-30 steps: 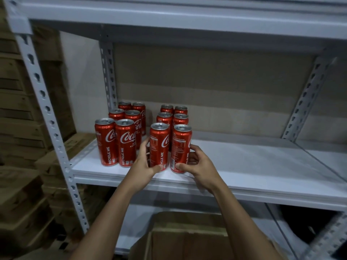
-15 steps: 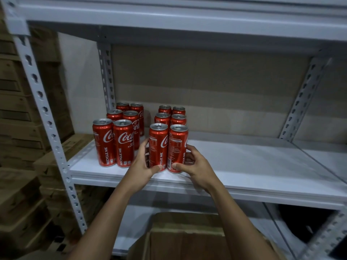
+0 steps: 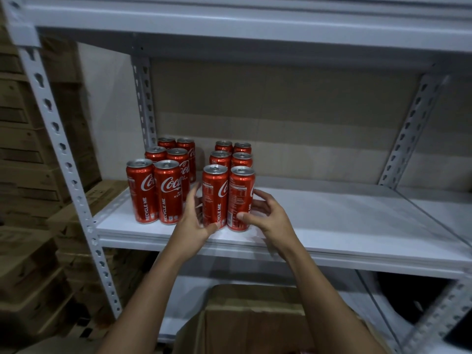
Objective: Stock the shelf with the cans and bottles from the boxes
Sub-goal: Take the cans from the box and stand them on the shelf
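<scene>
1. While both forearms are reaching up from below toward the white shelf board (image 3: 332,226), the left hand (image 3: 194,223) is sitting at the left side of the front-left can (image 3: 215,196) of the right-hand group, fingers spread upward and blurred, thumb tip lying against the can's lower front.
2. Whether those left fingers are actually closing on the can, I cannot tell; they are looking loose and mostly straight.
3. The right hand (image 3: 265,215) is cupping the front-right can (image 3: 240,198) from its right side, thumb pressing low on the front, fingers curving round behind it.
4. Both of these cans are standing upright, touching each other, near the board's front edge.
5. Twelve red cans are showing in all, standing as two groups of six, each two wide and three deep.
6. The left group (image 3: 163,180) is standing near the rear corner post (image 3: 144,98), apart from the right group by a narrow gap.
7. One open cardboard box (image 3: 255,325) is sitting below, between the forearms.
8. Stacked brown cartons (image 3: 28,175) are filling the space left of the front upright (image 3: 66,159).
</scene>
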